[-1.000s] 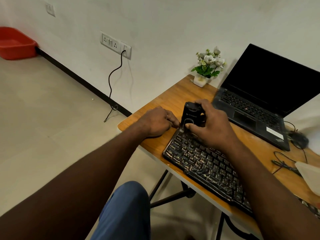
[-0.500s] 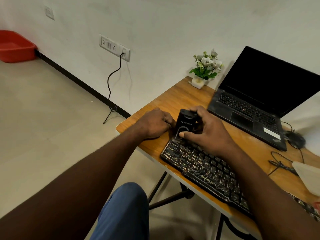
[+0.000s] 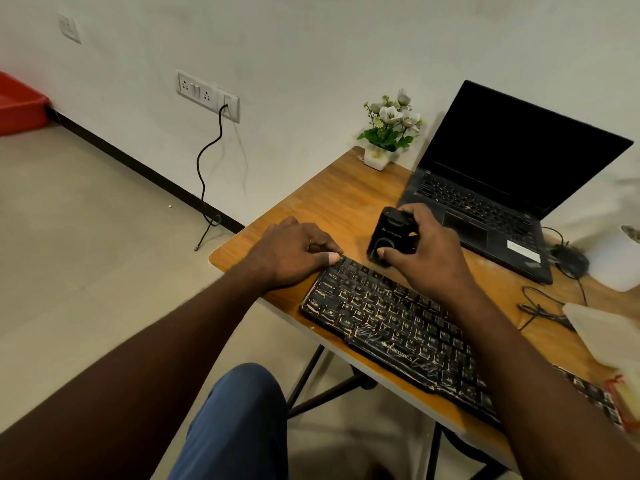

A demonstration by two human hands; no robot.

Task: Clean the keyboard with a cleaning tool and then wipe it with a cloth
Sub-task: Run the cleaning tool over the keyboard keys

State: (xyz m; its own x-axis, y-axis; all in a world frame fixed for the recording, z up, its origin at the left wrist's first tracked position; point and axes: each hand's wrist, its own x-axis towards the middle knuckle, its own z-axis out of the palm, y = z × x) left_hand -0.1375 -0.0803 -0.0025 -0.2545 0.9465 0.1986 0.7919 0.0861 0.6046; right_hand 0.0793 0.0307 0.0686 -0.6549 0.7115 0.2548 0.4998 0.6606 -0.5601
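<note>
A black keyboard [image 3: 398,327] with dusty keys lies slanted along the front edge of the wooden table [image 3: 332,199]. My right hand [image 3: 429,258] grips a small black cleaning tool [image 3: 389,237] and holds it upright over the keyboard's far left end, its lower end just above the top row of keys. My left hand [image 3: 294,254] rests on the table with curled fingers, its thumb and forefinger pinching the keyboard's far left corner. A pale cloth-like sheet [image 3: 602,327] lies at the right edge, blurred.
An open black laptop [image 3: 491,209] stands behind the keyboard, with a mouse [image 3: 571,259] and loose cable [image 3: 543,306] to its right. A small potted flower [image 3: 388,136] sits at the table's back corner. A red-edged item [image 3: 623,400] covers the keyboard's right end.
My right hand has raised the tool slightly off the keys and shifted it toward the laptop. My left hand stays at the keyboard's corner.
</note>
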